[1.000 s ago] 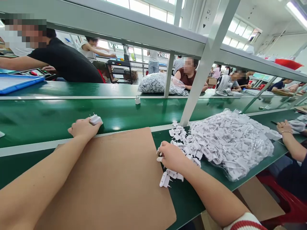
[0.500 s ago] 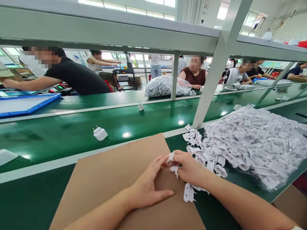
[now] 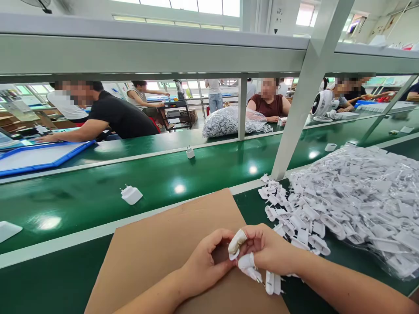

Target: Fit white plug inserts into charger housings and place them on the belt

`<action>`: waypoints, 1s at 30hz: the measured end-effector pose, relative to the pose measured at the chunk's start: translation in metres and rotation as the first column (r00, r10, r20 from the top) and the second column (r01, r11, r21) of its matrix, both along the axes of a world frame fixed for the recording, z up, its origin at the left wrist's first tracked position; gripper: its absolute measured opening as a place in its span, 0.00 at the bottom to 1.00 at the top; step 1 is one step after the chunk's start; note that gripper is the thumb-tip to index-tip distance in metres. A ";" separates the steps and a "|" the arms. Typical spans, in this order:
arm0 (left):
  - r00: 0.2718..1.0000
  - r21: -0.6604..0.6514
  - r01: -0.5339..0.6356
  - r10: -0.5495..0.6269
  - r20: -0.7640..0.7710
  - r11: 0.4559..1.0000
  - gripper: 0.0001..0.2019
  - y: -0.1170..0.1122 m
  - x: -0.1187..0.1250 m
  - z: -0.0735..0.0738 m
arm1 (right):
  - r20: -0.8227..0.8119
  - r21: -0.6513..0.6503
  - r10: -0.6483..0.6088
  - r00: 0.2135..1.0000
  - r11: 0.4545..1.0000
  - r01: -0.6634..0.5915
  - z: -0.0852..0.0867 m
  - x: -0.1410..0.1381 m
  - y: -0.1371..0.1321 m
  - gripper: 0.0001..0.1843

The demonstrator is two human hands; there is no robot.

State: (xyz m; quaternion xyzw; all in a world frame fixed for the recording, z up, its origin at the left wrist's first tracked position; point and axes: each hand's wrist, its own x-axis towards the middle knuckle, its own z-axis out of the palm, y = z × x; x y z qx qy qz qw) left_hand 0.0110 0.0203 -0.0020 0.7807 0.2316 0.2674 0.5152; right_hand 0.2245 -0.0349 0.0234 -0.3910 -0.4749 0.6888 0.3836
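My right hand (image 3: pixel 273 248) wears whitish finger covers on thumb and forefinger. It is closed on a small white plug piece (image 3: pixel 254 274), whose metal pin points down and right. My left hand (image 3: pixel 206 259) is curled, thumb and fingers brought together against my right fingertips. What lies between its tips is hidden behind the covered forefinger. Both hands are over a brown cardboard sheet (image 3: pixel 176 235). Just below the right hand, loose white plug pieces (image 3: pixel 273 282) lie at the sheet's edge.
Right of the sheet, a heap of white plug pieces (image 3: pixel 307 213) spills from a clear bag (image 3: pixel 369 200). White chargers (image 3: pixel 132 195) stand on the green belt (image 3: pixel 98 205). A slanted metal post (image 3: pixel 294 117) rises behind the heap. Several co-workers sit beyond the belt.
My left thumb has swung in from spread to meet the right fingertips. Both hands appear lower in view. The camera view has shifted slightly, and the chargers on the belt appear farther left.
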 end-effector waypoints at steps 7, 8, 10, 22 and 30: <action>0.997 -0.081 -0.048 0.043 -0.066 0.996 0.16 0.000 0.000 -0.011 | 0.021 -0.068 0.028 0.999 0.997 -0.026 -0.003 0.000 0.001 0.16; 0.997 -0.079 -0.043 0.037 -0.069 0.996 0.16 0.000 0.000 -0.011 | 0.030 -0.068 0.023 0.999 0.997 -0.021 -0.003 0.000 0.001 0.16; 0.997 -0.075 -0.022 0.017 -0.072 0.997 0.16 0.002 0.000 -0.009 | 0.042 -0.061 0.013 0.999 0.998 -0.011 -0.003 0.001 0.000 0.14; 0.989 -0.049 -0.010 0.003 -0.146 0.999 0.19 0.000 -0.004 -0.002 | 0.053 0.054 -0.063 0.997 0.997 0.060 0.000 0.000 -0.003 0.13; 0.976 0.041 -0.052 0.060 -0.208 0.998 0.07 -0.003 -0.005 0.001 | 0.205 0.338 -0.235 0.950 0.928 0.157 -0.003 0.002 -0.001 0.15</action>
